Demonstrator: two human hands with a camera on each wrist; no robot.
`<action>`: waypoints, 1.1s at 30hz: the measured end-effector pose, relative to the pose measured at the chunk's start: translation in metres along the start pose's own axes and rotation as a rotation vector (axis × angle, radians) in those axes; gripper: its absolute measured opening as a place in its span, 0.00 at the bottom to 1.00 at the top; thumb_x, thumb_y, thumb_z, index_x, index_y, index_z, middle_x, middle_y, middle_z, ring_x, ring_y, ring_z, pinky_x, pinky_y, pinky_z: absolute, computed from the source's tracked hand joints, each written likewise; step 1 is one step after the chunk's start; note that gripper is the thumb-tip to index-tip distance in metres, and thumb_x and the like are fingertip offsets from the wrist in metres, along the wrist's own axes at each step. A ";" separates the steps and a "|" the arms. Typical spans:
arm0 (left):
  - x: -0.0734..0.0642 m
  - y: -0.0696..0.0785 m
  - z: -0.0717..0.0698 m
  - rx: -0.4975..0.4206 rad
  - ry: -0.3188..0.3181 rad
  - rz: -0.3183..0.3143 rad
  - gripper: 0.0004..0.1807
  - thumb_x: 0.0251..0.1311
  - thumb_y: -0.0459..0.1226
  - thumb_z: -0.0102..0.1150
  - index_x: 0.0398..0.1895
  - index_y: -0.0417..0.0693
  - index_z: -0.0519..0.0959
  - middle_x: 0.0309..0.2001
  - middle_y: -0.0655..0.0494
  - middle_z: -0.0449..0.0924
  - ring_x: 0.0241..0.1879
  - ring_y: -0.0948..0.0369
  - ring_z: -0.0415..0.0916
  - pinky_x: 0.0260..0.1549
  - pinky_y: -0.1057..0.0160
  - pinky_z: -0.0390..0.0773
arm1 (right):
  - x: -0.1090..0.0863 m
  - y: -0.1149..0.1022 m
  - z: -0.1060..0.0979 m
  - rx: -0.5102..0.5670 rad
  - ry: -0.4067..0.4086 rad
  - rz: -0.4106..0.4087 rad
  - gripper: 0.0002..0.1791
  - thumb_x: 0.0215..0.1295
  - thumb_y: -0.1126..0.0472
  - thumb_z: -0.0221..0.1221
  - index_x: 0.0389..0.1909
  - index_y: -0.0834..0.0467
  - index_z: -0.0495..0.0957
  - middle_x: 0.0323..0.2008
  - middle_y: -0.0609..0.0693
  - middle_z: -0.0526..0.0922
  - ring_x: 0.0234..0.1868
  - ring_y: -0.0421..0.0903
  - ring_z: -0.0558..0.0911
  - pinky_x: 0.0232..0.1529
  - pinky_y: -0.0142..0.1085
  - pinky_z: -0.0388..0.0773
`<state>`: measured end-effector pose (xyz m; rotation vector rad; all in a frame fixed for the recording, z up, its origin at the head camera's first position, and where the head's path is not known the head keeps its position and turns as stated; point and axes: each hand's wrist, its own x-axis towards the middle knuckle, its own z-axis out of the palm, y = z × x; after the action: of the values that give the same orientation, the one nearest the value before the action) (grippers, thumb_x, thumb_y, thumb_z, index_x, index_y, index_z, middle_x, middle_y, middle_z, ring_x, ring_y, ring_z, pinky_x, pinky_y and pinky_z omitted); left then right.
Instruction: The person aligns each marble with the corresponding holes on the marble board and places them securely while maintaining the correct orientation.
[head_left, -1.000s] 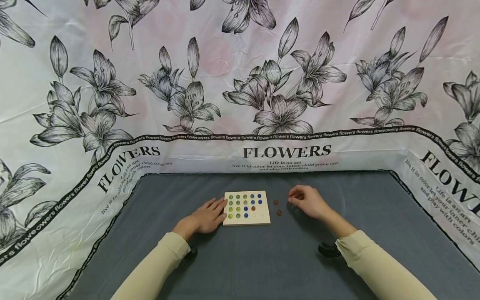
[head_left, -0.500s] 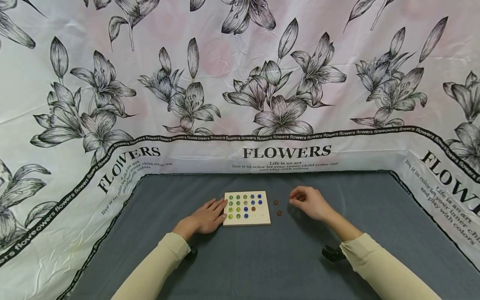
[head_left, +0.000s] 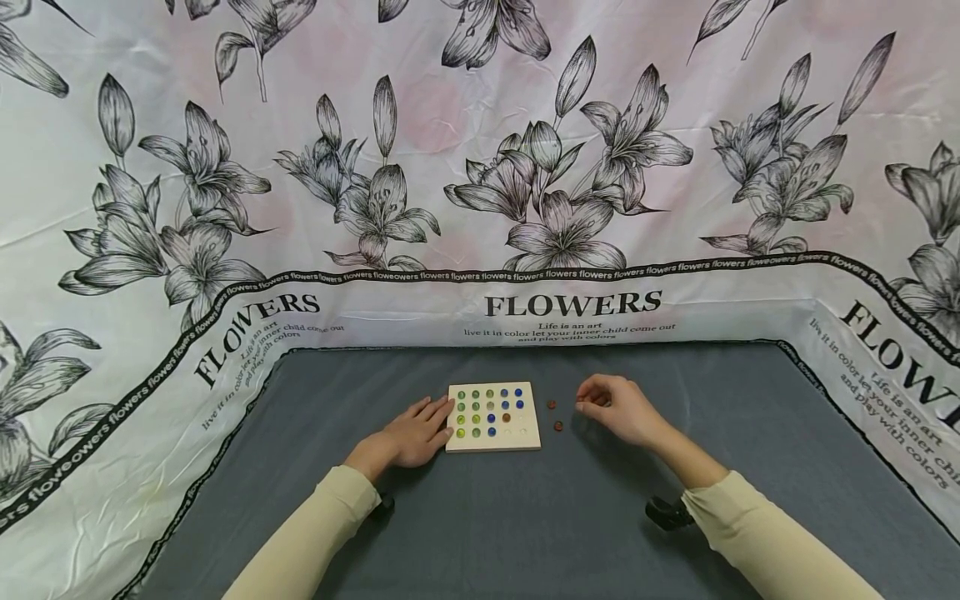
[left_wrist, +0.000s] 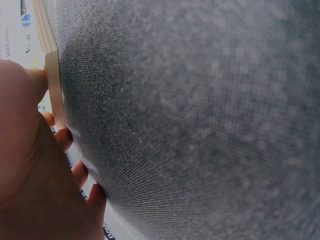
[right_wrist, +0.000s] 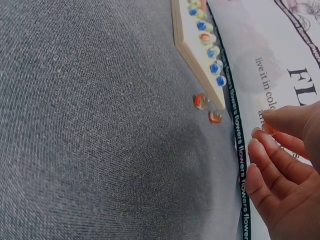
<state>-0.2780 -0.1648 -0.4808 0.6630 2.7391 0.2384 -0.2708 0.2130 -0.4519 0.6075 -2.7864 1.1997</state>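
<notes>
A pale wooden board [head_left: 531, 433] lies on the grey cloth, with rows of green, yellow-green and blue marbles and one orange marble [head_left: 506, 417] in its hollows. My left hand [head_left: 411, 433] lies along the board's left edge, its fingers fairly straight and the tips touching it. To the right of the board my right hand [head_left: 618, 407] hovers over the cloth. Its thumb and forefinger pinch an orange marble [right_wrist: 270, 129], mostly hidden by the fingers. Two more orange-brown marbles, a far one [head_left: 552, 404] and a near one [head_left: 558, 426], lie loose between board and right hand.
Grey cloth [head_left: 480, 525] covers the table. Behind it and at the sides hangs a white sheet [head_left: 420, 312] printed with lilies and lettering. A black wrist device [head_left: 667, 513] sits at the right cuff.
The right wrist and sleeve have shifted slightly to the right, while the right fingers stay nearly in place. The left hand, board and loose marbles have not moved.
</notes>
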 end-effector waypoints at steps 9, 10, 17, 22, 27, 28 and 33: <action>0.002 -0.002 0.002 -0.025 0.014 0.008 0.34 0.83 0.52 0.33 0.84 0.52 0.47 0.83 0.52 0.44 0.82 0.46 0.38 0.78 0.43 0.46 | -0.001 -0.006 0.002 0.008 -0.011 -0.008 0.08 0.71 0.64 0.64 0.45 0.64 0.83 0.38 0.49 0.86 0.37 0.44 0.82 0.37 0.40 0.79; 0.001 -0.002 0.001 -0.026 0.014 0.008 0.33 0.83 0.52 0.33 0.84 0.52 0.47 0.83 0.52 0.44 0.82 0.46 0.38 0.78 0.43 0.46 | -0.001 -0.006 0.002 0.009 -0.011 -0.009 0.08 0.71 0.64 0.64 0.45 0.64 0.83 0.38 0.49 0.85 0.37 0.44 0.82 0.37 0.39 0.79; 0.001 -0.001 0.001 -0.016 0.010 0.004 0.34 0.83 0.52 0.32 0.85 0.52 0.46 0.83 0.53 0.43 0.82 0.47 0.38 0.78 0.43 0.46 | -0.001 -0.008 0.008 0.015 -0.011 -0.009 0.07 0.70 0.65 0.65 0.45 0.63 0.83 0.37 0.48 0.85 0.36 0.43 0.82 0.36 0.38 0.80; 0.000 0.000 0.000 -0.008 0.009 0.011 0.34 0.83 0.52 0.33 0.85 0.51 0.46 0.83 0.51 0.44 0.82 0.46 0.38 0.78 0.43 0.45 | 0.001 -0.011 0.011 0.020 -0.013 -0.004 0.07 0.69 0.65 0.65 0.45 0.63 0.84 0.36 0.47 0.85 0.36 0.43 0.82 0.37 0.38 0.80; 0.001 -0.002 0.003 -0.003 0.009 0.012 0.34 0.83 0.52 0.32 0.85 0.52 0.46 0.83 0.52 0.43 0.82 0.47 0.38 0.79 0.44 0.45 | 0.000 -0.014 0.012 0.023 -0.019 -0.004 0.08 0.69 0.65 0.65 0.45 0.63 0.84 0.36 0.47 0.85 0.36 0.43 0.82 0.37 0.38 0.80; 0.002 -0.002 0.003 -0.005 0.010 0.012 0.34 0.83 0.52 0.32 0.85 0.52 0.46 0.83 0.52 0.43 0.82 0.47 0.38 0.79 0.44 0.45 | 0.000 -0.015 0.013 0.024 -0.020 -0.006 0.08 0.69 0.65 0.65 0.45 0.63 0.84 0.36 0.47 0.85 0.36 0.43 0.82 0.37 0.38 0.80; 0.003 -0.004 0.004 -0.017 0.019 0.012 0.34 0.83 0.53 0.33 0.85 0.53 0.46 0.83 0.53 0.44 0.82 0.47 0.39 0.78 0.44 0.46 | 0.001 -0.019 0.015 0.029 -0.025 -0.007 0.08 0.69 0.64 0.66 0.46 0.62 0.83 0.36 0.47 0.84 0.36 0.43 0.81 0.37 0.39 0.80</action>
<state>-0.2809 -0.1662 -0.4863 0.6756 2.7487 0.2721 -0.2634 0.1902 -0.4496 0.6373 -2.7894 1.2419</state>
